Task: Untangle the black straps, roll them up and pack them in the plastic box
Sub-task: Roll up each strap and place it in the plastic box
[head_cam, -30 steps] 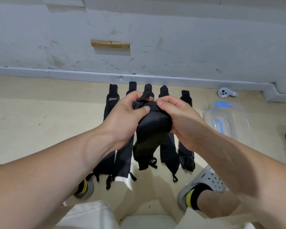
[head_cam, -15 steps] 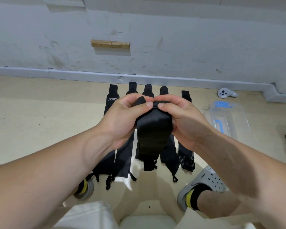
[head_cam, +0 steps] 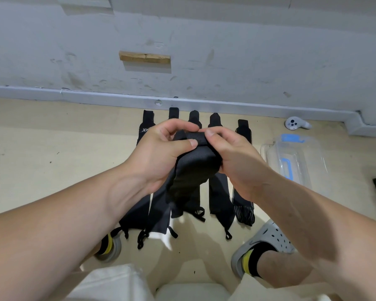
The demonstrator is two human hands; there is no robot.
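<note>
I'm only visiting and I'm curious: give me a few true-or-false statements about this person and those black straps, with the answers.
1. The left hand and right hand both grip one black strap. True.
2. The plastic box sits on the person's left. False: it is on their right.
3. On the floor, more straps lie side by side. True.
4. The white controller lies inside the box. False: it lies on the floor by the wall, apart from the box.

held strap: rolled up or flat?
Partly rolled. The strap is bunched into a roll at its top, pinched by the left hand and right hand; the rest hangs loose below.
</note>
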